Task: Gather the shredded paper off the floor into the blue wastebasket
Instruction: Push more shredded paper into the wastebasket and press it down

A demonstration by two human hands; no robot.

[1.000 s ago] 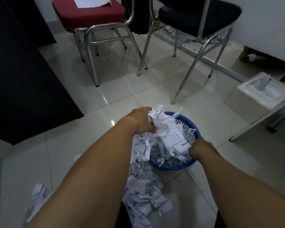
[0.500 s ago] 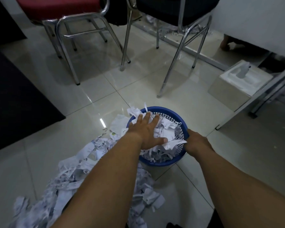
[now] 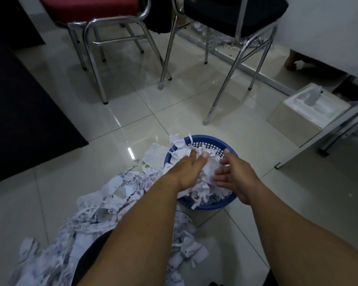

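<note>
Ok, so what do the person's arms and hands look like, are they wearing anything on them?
Nothing is worn. The left hand and right hand are bare, with no gloves, and no rings show on the visible fingers. The left forearm and right forearm are bare right to the picture's bottom edge: no sleeve, watch or bracelet shows.

Dim, bluish light; small glare streak on the glossy floor tiles; wide-angle bending at edges.

A round blue mesh wastebasket stands upright on the floor, heaped with white shredded paper; more shreds sprawl near-left.
</note>
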